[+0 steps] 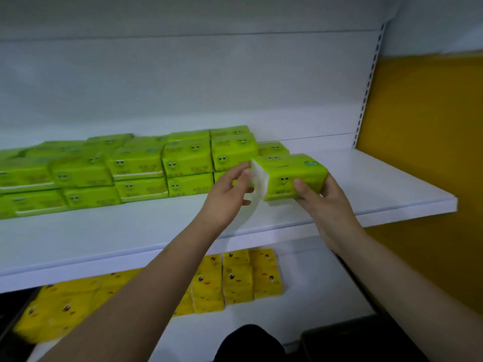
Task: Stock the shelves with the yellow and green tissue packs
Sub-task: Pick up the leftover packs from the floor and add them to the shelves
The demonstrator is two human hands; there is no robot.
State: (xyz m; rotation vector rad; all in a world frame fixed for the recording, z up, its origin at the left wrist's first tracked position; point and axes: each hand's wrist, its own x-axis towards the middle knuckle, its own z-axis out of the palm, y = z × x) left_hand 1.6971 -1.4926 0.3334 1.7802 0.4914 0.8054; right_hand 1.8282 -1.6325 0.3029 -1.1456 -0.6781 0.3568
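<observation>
Where green packs (136,165) crowd, upper shelf (379,178)

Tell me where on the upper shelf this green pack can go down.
Bare white shelf board lies right of the green tissue pack held by the right hand, out to the slotted upright; also the front strip. Left is crowded with stacked green packs.

A shop aisle, by the look of its shelving.
White metal shelves (366,178) hang from a slotted upright (366,100) (the kind used in retail racks), holding many identical green tissue packs (183,158) in stacked rows above, yellow tissue packs (235,278) below, beside a yellow wall (431,126).
</observation>
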